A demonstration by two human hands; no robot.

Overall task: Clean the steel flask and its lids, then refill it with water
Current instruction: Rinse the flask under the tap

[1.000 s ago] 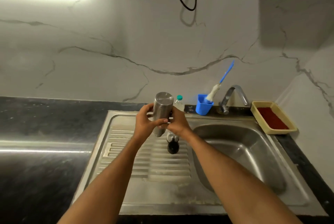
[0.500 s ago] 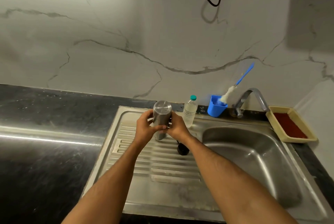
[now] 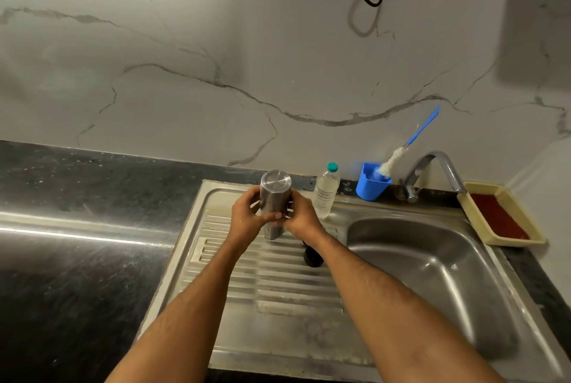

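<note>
Steel flask [image 3: 274, 197] stands over the ribbed draining board [image 3: 265, 277], gripped on both sides: left hand [image 3: 247, 222] fingers curled round its body, right hand [image 3: 301, 217] fingers wrapped around the other side. Dark lid [image 3: 312, 257] lies just beside the right wrist.
</note>
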